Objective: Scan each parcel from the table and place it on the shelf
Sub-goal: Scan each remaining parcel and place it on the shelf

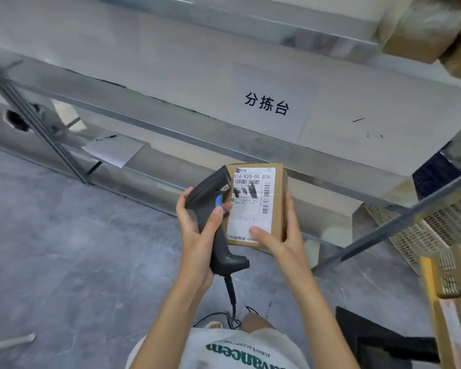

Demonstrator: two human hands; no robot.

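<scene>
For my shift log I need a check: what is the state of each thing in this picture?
Parcel: held in right hand, label facing up, not yet on the shelf.
Scanner: gripped in left hand, head beside the label, thumb on blue trigger, cable attached.
Table: bare where it shows, sign lying flat.
Boxes: stacked at right edge, closed.

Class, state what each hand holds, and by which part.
Left hand grips the scanner by its handle; right hand holds the parcel by its lower right corner.
</scene>
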